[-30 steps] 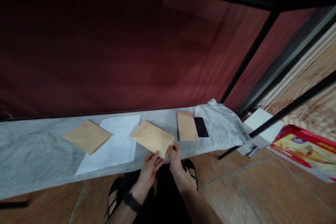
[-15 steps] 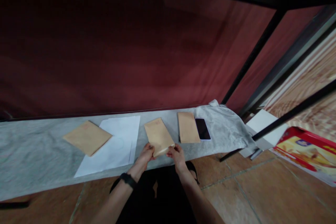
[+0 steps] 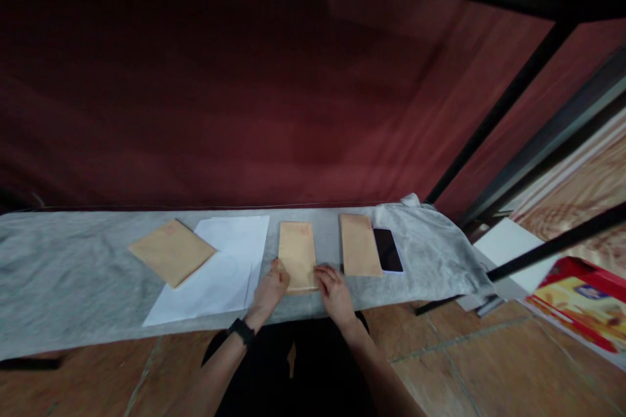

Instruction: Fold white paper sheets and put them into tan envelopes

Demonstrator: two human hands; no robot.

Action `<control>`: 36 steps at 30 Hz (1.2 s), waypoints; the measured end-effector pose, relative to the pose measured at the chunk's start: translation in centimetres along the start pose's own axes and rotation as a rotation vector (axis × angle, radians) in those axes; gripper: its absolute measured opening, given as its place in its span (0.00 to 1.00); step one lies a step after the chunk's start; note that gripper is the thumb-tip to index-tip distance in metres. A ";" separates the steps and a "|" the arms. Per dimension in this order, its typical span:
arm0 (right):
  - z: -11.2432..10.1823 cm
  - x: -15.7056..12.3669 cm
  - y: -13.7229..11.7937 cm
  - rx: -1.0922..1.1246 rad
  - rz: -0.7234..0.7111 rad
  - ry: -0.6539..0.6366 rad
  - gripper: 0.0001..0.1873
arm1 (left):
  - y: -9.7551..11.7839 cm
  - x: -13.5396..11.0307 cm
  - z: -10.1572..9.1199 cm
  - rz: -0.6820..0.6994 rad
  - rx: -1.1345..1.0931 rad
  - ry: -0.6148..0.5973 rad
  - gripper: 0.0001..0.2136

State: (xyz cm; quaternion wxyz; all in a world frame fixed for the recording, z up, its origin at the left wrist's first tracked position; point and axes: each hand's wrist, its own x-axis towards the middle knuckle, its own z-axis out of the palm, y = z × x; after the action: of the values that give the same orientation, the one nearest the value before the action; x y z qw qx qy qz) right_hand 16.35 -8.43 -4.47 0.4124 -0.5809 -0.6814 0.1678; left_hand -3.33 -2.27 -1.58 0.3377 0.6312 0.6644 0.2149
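A brown paper envelope lies almost straight on the grey cloth before me. My left hand, with fingers curled, grips its lower left edge. At the lower right edge my right hand has its fingers closed together on the paper. A second brown envelope rests to the right, beside a dark-screened phone. Off to the left, another envelope lies turned at an angle, partly over white paper sheets.
The grey cloth covers a narrow bench against a dark red panel. Black metal bars slant up at the right. A white box and a red and yellow carton stand right of the bench.
The middle envelope has gone from tilted and slightly raised at its near end to lying straighter and flat on the cloth. Both hands moved with it. The view has shifted slightly.
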 end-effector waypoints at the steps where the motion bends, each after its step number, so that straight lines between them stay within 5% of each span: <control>1: 0.1 0.1 0.2 -0.042 -0.047 -0.030 0.16 | -0.1 -0.3 0.0 0.017 0.062 0.033 0.24; 5: 0.7 0.1 0.6 -0.138 -0.079 -0.046 0.18 | 0.4 -0.8 0.8 0.341 0.396 0.222 0.24; 9: 0.8 -0.1 0.8 -0.149 -0.074 -0.037 0.17 | 2.2 1.9 3.0 0.659 0.394 0.137 0.24; 14: 0.6 -0.1 1.0 -0.145 -0.094 -0.045 0.17 | 3.7 7.4 4.6 0.619 0.428 0.040 0.26; 19: 0.7 -0.1 1.1 -0.170 -0.136 -0.037 0.15 | 2.6 9.7 5.4 0.646 0.578 0.081 0.27; 27: 0.5 0.0 0.3 -0.228 -0.136 -0.050 0.14 | 1.3 9.3 5.4 0.798 0.628 0.086 0.26; 36: 0.6 -0.1 0.6 -0.246 -0.107 -0.091 0.16 | -0.7 6.0 5.2 0.859 0.571 0.042 0.26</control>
State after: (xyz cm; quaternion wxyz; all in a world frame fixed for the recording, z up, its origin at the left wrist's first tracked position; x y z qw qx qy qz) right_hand 16.28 -8.22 -5.34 0.3150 -0.5815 -0.7450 0.0870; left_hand 0.05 2.84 -6.67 0.0197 0.9097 0.3841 0.1568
